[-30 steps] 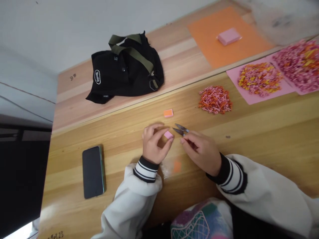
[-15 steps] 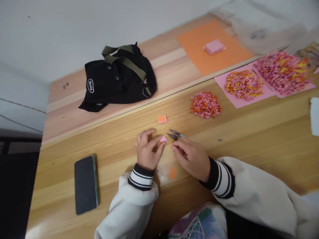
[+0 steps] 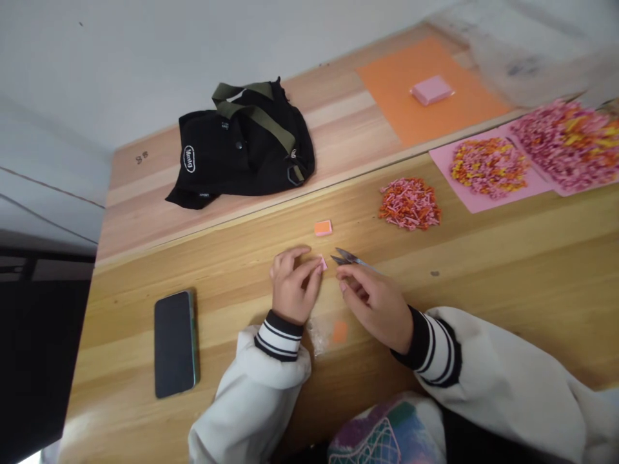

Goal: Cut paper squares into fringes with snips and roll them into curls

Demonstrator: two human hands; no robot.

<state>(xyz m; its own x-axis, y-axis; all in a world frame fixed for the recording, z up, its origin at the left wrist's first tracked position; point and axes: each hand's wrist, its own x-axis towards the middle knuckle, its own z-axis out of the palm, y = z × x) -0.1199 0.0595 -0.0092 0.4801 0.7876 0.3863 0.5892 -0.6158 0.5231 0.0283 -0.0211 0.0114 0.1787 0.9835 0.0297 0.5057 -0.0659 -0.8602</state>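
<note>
Between the thumb and forefinger of my left hand (image 3: 296, 287) is a small pink piece (image 3: 322, 262), perhaps paper, down at the tabletop. My right hand (image 3: 374, 306) is curled just to the right, thumb and forefinger drawn close together; whatever they pinch is too small to make out. A pair of snips (image 3: 349, 256) with pointed blades lies along the far side of those fingers, its handle partly hidden. Beyond my left hand sits a small orange-and-pink stack (image 3: 323, 227). An orange square (image 3: 340, 332) and a clear plastic wrapper (image 3: 318, 338) lie between my wrists.
A pile of tiny pink and orange pieces (image 3: 410, 203) rests to the right, with more heaps on pink sheets (image 3: 476, 205). Behind are a black bag (image 3: 246, 154), an orange sheet (image 3: 387, 96) and a wrapped pink block (image 3: 432, 89). A phone (image 3: 175, 345) lies left.
My right hand has shifted slightly away from me, nearer the snips, its fingertips a little further apart. The left hand still pinches the pink piece, now more covered. The view has shifted slightly.
</note>
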